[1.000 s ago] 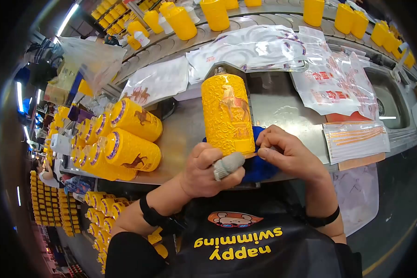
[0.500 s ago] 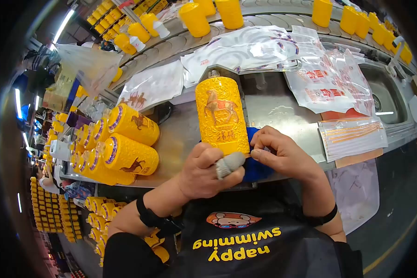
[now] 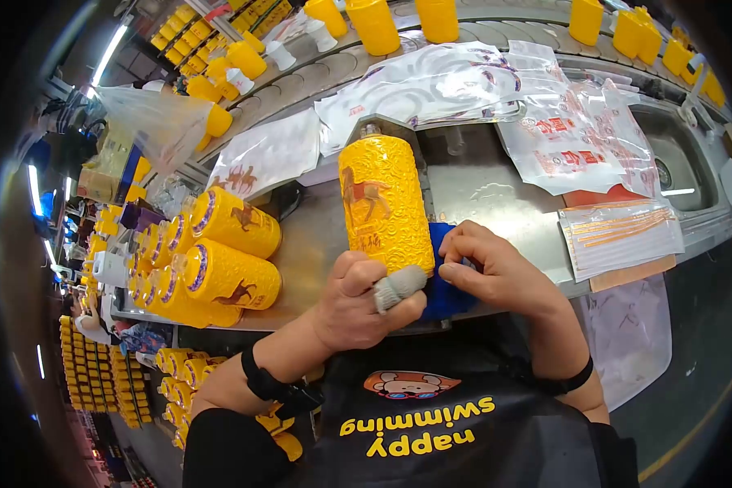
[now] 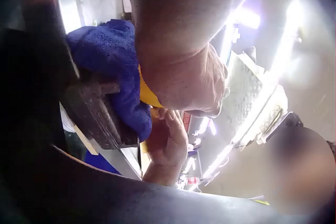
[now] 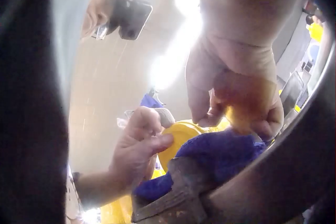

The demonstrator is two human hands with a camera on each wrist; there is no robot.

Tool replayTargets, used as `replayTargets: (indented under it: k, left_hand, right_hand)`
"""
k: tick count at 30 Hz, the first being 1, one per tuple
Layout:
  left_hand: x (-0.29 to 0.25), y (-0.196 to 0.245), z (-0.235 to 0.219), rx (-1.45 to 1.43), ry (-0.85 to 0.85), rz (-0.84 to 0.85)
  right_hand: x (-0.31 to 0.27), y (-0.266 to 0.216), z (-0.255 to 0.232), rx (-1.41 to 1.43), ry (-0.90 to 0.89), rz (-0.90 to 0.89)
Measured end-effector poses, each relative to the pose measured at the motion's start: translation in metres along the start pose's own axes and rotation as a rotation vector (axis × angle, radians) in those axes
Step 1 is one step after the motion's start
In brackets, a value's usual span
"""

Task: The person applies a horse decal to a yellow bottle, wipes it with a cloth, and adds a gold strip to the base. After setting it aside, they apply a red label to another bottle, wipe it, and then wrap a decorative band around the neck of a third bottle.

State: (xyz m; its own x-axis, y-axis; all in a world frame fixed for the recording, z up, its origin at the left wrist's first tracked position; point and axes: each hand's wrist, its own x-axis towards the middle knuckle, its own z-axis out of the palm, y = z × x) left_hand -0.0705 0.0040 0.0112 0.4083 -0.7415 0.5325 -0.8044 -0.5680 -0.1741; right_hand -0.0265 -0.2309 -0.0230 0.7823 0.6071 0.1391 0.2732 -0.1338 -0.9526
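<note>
**Centrally placed: embossed yellow bottle held at its base by two hands**

Centrally, a tall yellow cylindrical bottle with embossed relief and a brown horse motif (image 3: 384, 203) stands upright on the grey metal worktop (image 3: 496, 191), its base resting on a folded blue cloth (image 3: 450, 285). The left hand (image 3: 358, 305) curls around the bottle's lower edge, with a grey fabric sleeve covering one finger (image 3: 398, 287). The right hand (image 3: 496, 272), fingers bent, pinches at the bottle's base beside the cloth; the exact contact point cannot be told. To the left, a stack of similar yellow bottles lying on their sides (image 3: 211, 260) sits near the worktop edge. Behind, clear printed plastic bags (image 3: 561, 138) lie spread, and a row of plain yellow containers (image 3: 439, 16) lines a curved conveyor (image 3: 317, 77). The wrist views show both hands close together at the cloth.
</note>
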Motion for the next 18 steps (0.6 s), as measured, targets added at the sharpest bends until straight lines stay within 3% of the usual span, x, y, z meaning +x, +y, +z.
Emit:
replayTargets:
  k: [3,7,10,12,18]
  left_hand:
    - [0.003,0.006,0.004,0.117,-0.051,0.050]
    - [0.006,0.010,0.003,0.197,0.066,-0.061]
    - [-0.005,0.005,0.010,-0.019,0.124,-0.358]
    - [-0.021,0.005,0.013,-0.194,0.161,-0.432]
    - [-0.033,0.010,0.014,-0.723,0.295,-0.701]
  right_hand:
    - [-0.002,-0.002,-0.001,-0.022,0.011,0.045]
    - [-0.005,0.005,0.007,-0.064,0.145,-0.156]
    - [-0.004,-0.007,0.023,-0.147,0.293,-0.238]
    - [-0.001,-0.010,0.028,-0.370,0.321,-0.350]
    - [0.004,-0.006,0.039,-0.387,0.338,-0.366]
